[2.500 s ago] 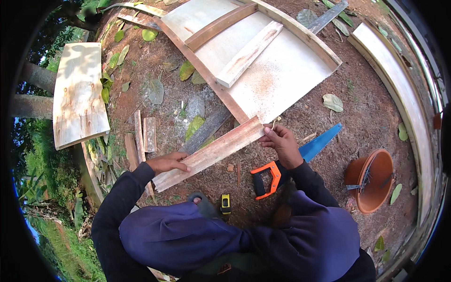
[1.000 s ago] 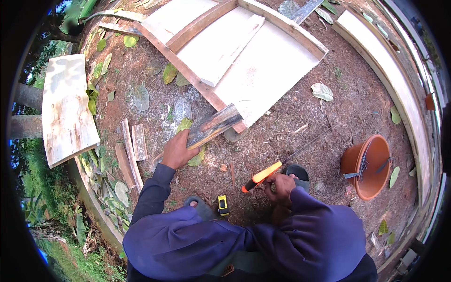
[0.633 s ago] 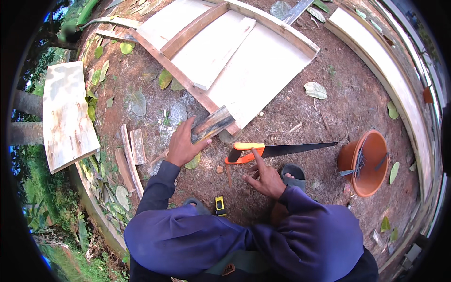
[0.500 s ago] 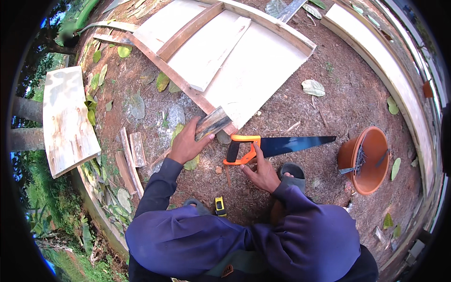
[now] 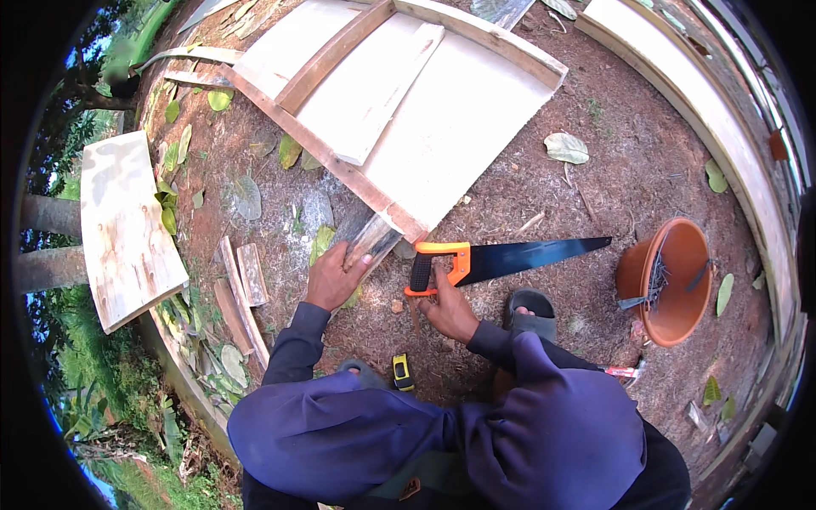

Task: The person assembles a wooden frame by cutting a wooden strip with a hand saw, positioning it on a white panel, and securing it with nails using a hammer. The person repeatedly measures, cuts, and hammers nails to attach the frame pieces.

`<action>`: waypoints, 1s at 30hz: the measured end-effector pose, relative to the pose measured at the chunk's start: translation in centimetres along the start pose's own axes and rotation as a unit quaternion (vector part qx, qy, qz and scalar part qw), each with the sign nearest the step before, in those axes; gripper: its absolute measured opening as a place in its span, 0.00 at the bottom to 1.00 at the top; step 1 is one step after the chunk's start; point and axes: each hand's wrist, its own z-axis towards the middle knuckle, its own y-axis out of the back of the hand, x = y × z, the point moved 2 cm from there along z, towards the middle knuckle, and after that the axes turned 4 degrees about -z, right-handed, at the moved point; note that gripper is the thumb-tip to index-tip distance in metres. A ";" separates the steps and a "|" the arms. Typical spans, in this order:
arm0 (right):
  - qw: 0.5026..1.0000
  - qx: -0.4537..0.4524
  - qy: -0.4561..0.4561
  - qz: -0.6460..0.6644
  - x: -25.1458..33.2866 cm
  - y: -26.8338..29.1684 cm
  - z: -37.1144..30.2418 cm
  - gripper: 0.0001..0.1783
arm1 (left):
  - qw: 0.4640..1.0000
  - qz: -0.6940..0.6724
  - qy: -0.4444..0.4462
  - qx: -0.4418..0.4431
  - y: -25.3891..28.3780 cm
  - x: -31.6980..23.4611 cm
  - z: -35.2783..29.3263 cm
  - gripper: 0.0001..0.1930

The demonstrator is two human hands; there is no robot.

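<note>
My left hand (image 5: 333, 276) rests flat on a weathered grey plank (image 5: 367, 238) that lies on the dirt, holding it down. My right hand (image 5: 448, 308) grips the orange-and-black handle of a hand saw (image 5: 501, 259). The saw's dark blade points right, lying roughly level just above the ground, beside the plank's end. Just beyond the plank sits a large wooden frame (image 5: 408, 93) of pale boards.
An orange bucket (image 5: 671, 280) with nails and tools stands at the right. A yellow tape measure (image 5: 402, 372) lies near my knees. A pale board (image 5: 123, 225) rests at the left, short wood offcuts (image 5: 242, 285) beside it. A long plank (image 5: 705, 127) curves along the right.
The long plank I held with both hands is gone from my grip. My right hand picked up the saw and brought it toward the grey plank, which my left hand now presses down.
</note>
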 end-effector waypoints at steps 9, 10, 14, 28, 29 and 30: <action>0.987 -0.030 0.039 0.150 6.0 3.7 -1.1 0.32 | 0.998 -0.025 0.037 0.051 0.2 -0.7 0.5 0.30; 0.973 -0.047 0.055 0.219 7.2 4.8 -1.4 0.30 | 0.998 -0.022 0.036 0.048 0.2 -0.7 0.4 0.30; 0.954 -0.124 0.261 0.078 11.2 9.9 -2.0 0.29 | 0.999 -0.025 0.020 0.037 -0.2 -1.0 0.6 0.30; 0.980 -0.073 0.182 -0.028 9.6 14.4 -3.9 0.10 | 0.992 0.032 0.104 0.061 -0.8 -3.3 2.0 0.31; 0.982 -0.070 0.173 -0.041 9.0 14.1 -4.4 0.11 | 0.992 0.035 0.106 0.056 -0.8 -3.5 1.9 0.31; 0.981 -0.061 0.178 -0.047 8.2 14.1 -5.0 0.11 | 0.992 0.038 0.108 0.051 -0.7 -3.8 1.9 0.32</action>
